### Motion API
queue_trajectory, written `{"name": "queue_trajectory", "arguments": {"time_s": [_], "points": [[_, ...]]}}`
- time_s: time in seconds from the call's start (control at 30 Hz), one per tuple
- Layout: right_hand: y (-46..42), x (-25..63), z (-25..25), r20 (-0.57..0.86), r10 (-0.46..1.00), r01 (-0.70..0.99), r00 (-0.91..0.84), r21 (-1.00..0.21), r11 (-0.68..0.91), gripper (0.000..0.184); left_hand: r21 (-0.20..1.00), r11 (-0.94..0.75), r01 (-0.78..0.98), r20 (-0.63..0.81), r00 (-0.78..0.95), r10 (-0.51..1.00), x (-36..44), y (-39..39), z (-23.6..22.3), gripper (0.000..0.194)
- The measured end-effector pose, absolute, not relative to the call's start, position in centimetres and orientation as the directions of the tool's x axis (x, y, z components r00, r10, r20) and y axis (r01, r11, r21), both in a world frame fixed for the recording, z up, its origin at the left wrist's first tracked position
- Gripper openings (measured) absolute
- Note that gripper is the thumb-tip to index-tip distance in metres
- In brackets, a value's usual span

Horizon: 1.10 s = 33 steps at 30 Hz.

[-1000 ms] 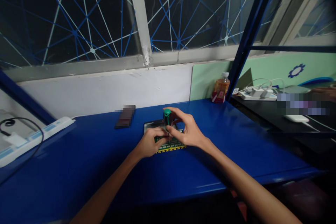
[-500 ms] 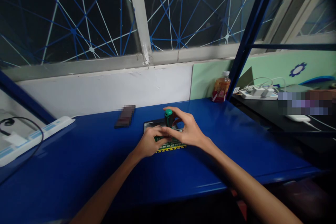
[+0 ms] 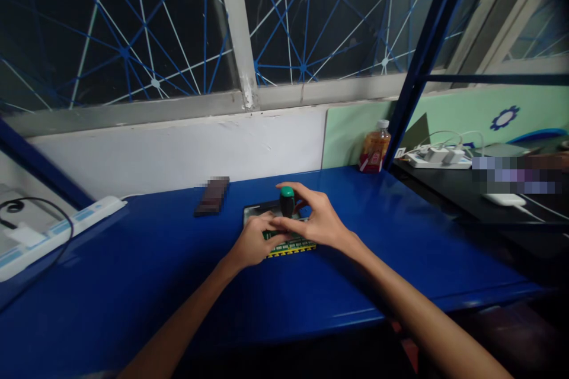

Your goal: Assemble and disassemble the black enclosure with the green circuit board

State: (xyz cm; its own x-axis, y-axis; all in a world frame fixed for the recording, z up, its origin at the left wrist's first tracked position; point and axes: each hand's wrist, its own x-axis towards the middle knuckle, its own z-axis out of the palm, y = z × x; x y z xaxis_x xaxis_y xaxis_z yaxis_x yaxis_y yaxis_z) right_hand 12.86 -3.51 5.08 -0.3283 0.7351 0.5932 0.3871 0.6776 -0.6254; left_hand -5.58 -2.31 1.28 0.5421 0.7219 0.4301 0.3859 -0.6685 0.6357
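A screwdriver with a green and black handle (image 3: 287, 201) stands upright over a small green board with a yellow-black front edge (image 3: 291, 247), which lies on a dark mat (image 3: 256, 211) on the blue table (image 3: 133, 284). My right hand (image 3: 316, 219) curls round the screwdriver handle with thumb and fingers. My left hand (image 3: 253, 241) rests closed on the board's left part, fingertips beside the screwdriver shaft. The tip of the tool is hidden by my fingers.
A dark flat device (image 3: 212, 196) lies behind the mat at the left. A white power strip with a black cable (image 3: 57, 228) sits at the far left. An orange drink bottle (image 3: 374, 147) stands at the back right by a blue post (image 3: 418, 59). Chargers and cables (image 3: 438, 157) lie on the black bench.
The screwdriver handle has shifted slightly right and down, and my right fingers have turned a little round it. My left hand has stayed put.
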Motion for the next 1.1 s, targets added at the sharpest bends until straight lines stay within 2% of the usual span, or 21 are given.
{"name": "queue_trajectory", "arguments": {"time_s": [0.27, 0.43, 0.53, 0.83, 0.97, 1.1], "points": [[-3.3, 13.2, 4.9, 0.598, 0.708, 0.228, -0.376, -0.681, 0.696, 0.052, 0.663, -0.674, 0.325, 0.411, 0.595, 0.691, -5.5, -2.6, 1.8, 0.015], [-3.2, 13.1, 4.9, 0.587, 0.737, 0.322, -0.334, -0.664, 0.675, 0.053, 0.593, -0.702, 0.395, 0.478, 0.529, 0.701, -5.5, -2.3, 1.1, 0.010], [-3.4, 13.0, 5.0, 0.590, 0.739, 0.360, -0.325, -0.645, 0.674, 0.054, 0.590, -0.706, 0.391, 0.490, 0.521, 0.699, -5.4, -2.3, 1.0, 0.010], [-3.2, 13.3, 5.1, 0.571, 0.714, 0.229, -0.406, -0.692, 0.684, 0.051, 0.603, -0.721, 0.341, 0.453, 0.598, 0.661, -5.5, -2.7, 1.9, 0.012], [-3.0, 13.1, 4.9, 0.580, 0.730, 0.262, -0.362, -0.689, 0.676, 0.048, 0.596, -0.711, 0.374, 0.482, 0.541, 0.689, -5.5, -2.3, 1.4, 0.011], [-3.1, 13.0, 4.9, 0.581, 0.736, 0.323, -0.348, -0.663, 0.676, 0.054, 0.618, -0.691, 0.376, 0.458, 0.543, 0.704, -5.5, -2.3, 1.3, 0.013]]}}
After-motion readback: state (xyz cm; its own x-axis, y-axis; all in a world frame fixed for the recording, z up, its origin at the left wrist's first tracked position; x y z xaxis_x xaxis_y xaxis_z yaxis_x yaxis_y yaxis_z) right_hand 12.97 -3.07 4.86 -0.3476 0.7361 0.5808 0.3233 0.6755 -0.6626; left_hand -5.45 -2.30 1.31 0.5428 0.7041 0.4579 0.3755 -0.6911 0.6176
